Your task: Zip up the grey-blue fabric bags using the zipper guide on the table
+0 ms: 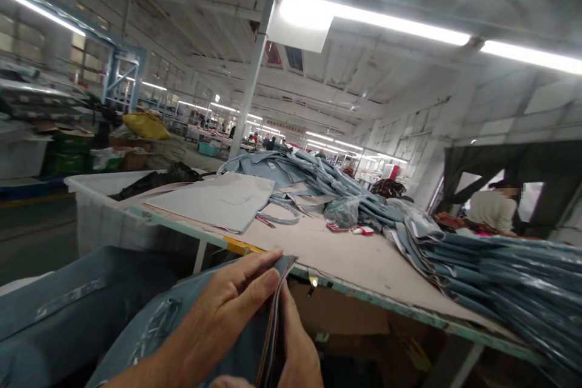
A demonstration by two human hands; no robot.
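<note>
Layered blue fabric (245, 348) with stacked edges stands upright between my hands, just in front of the table edge. My left hand (231, 294) lies over its left face near the top corner, fingers pressed together. On the far side of the layered edges, my right hand (297, 339) is wrapped round the right face, with its fingertips hidden behind the layers. Both hands grip the fabric. More blue fabric (82, 309) with a shiny strip lies at the lower left.
The table (313, 254) holds white sheets (218, 197), a plastic bag (343, 212), small red items and piled blue pieces (509, 273). A white bin (100, 212) stands at left. A person (493, 209) is at far right. A pole (254, 73) rises behind the table.
</note>
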